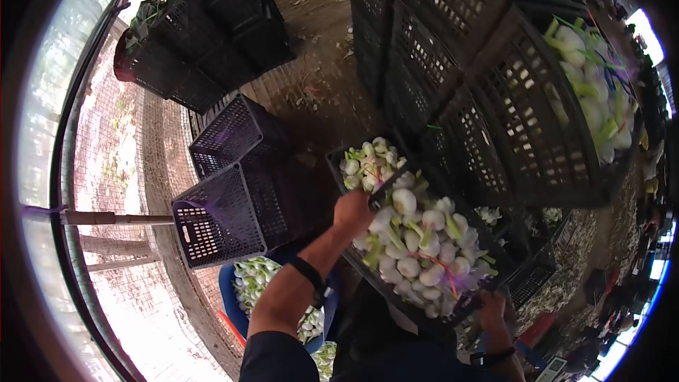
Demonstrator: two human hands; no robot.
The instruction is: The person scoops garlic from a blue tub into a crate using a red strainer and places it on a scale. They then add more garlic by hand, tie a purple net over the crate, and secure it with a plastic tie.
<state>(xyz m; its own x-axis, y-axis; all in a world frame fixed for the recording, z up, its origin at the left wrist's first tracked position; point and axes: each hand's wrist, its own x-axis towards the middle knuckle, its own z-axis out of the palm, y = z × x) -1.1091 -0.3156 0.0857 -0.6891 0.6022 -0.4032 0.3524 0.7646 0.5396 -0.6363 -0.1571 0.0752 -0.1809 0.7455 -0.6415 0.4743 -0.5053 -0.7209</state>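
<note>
A black plastic crate [396, 296] full of white garlic bulbs [424, 244] with short green stems is tilted in front of my body. My left hand [353, 213] is closed around its far left rim. At the opposite end, my right hand [493, 309] grips the near right rim, its fingertips partly hidden. A red-orange tie lies across the bulbs. Just beyond my left hand, a second crate holds more garlic [370, 163]. Both wrists carry dark bands.
Tall stacks of black crates [460, 35], the top ones filled with garlic, rise at the right. Purple-black crates [219, 216] lie on their sides at the left, above a blue tub [228, 286] of garlic pieces. More crates [212, 35] stand at the back left by a mesh wall.
</note>
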